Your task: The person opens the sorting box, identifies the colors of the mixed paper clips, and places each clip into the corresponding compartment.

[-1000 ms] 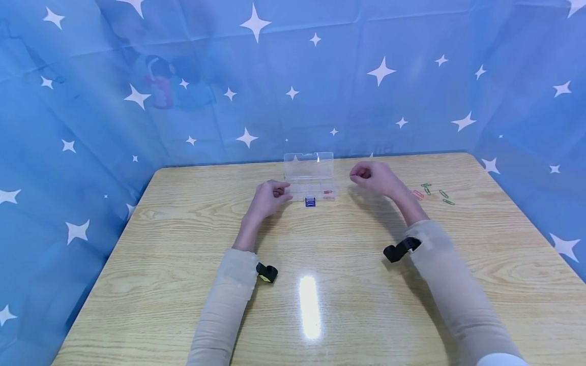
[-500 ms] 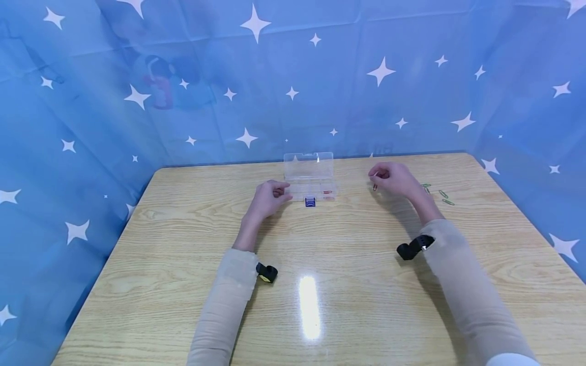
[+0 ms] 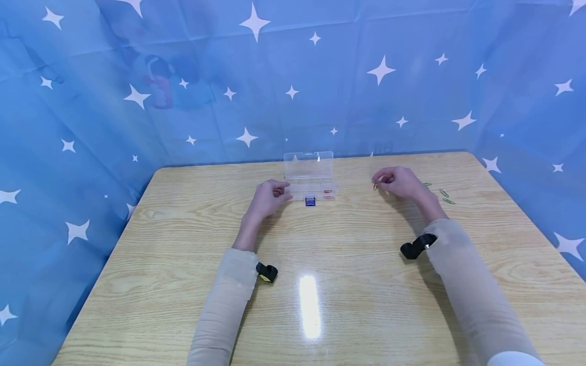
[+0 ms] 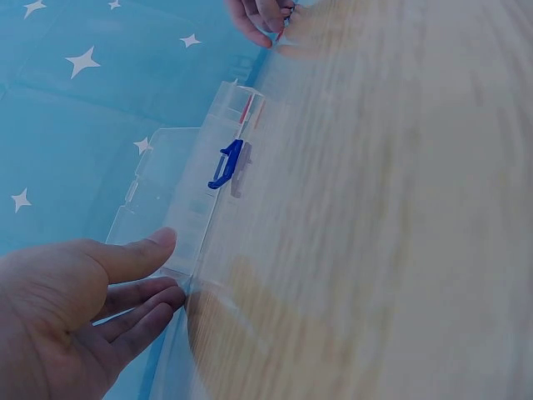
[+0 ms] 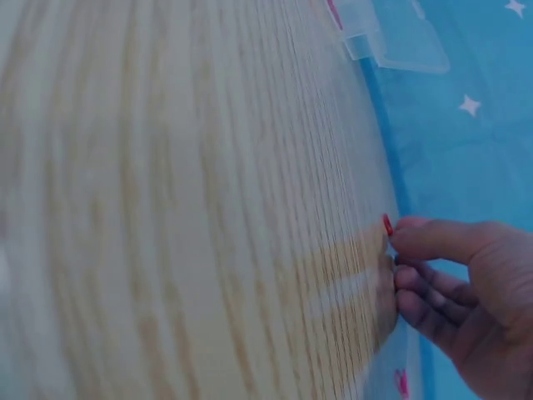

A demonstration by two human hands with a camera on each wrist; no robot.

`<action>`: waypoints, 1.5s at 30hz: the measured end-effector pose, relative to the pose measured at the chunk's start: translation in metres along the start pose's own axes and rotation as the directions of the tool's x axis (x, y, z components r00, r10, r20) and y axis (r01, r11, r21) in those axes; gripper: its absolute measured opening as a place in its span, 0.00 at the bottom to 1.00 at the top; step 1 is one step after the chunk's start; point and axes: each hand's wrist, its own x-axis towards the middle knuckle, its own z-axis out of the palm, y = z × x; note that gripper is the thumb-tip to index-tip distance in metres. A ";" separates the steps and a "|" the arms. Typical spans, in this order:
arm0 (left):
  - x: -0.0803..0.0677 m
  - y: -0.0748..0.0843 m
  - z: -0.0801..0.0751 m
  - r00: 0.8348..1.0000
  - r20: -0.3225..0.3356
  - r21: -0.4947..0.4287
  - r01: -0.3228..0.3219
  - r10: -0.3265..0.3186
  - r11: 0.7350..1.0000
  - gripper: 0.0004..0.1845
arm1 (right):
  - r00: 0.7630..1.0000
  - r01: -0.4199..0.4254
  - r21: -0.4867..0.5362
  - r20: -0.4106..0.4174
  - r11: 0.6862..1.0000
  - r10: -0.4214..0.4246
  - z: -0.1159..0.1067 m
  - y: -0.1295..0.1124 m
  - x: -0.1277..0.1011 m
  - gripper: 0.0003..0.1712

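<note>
A clear plastic box stands at the back of the table, its lid raised and its blue latch hanging at the front. Red shows through the box's right front compartment, where a red paper clip lies. At the box's left end is my left hand, fingers and thumb extended and touching that end; in the left wrist view the thumb partly covers it. My right hand, right of the box, pinches a red paper clip between thumb and index finger, low above the tabletop.
Several green paper clips lie on the table right of my right hand. A pink clip shows below that hand in the right wrist view. A blue starry cloth hangs behind the table's back edge.
My right hand has moved right, away from the box, and a red paper clip now shows at its fingertips. The left hand and the box have stayed in place.
</note>
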 end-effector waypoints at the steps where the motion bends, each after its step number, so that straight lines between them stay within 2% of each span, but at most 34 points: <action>1: 0.000 0.000 0.000 1.000 -0.001 0.001 -0.001 0.001 1.000 0.19 | 1.000 0.001 -0.005 -0.003 1.000 -0.001 0.000 0.001 0.000 0.12; 7: 0.001 0.000 0.000 1.000 0.002 0.001 -0.013 0.013 1.000 0.19 | 0.999 -0.019 -0.029 -0.033 0.999 0.018 0.000 0.003 0.000 0.09; 17: 0.000 0.000 0.000 1.000 0.001 0.004 0.001 -0.001 1.000 0.19 | 0.998 -0.051 -0.016 -0.024 0.999 0.050 0.002 0.003 -0.002 0.11; 29: 0.001 0.000 0.001 1.000 -0.002 0.004 0.005 -0.005 1.000 0.19 | 0.999 0.017 -0.010 -0.049 1.000 -0.018 0.010 -0.012 -0.002 0.08; 45: 0.000 -0.001 0.001 1.000 0.002 -0.001 -0.001 0.001 1.000 0.19 | 0.993 0.094 0.022 -0.069 0.995 -0.092 0.025 -0.049 0.011 0.07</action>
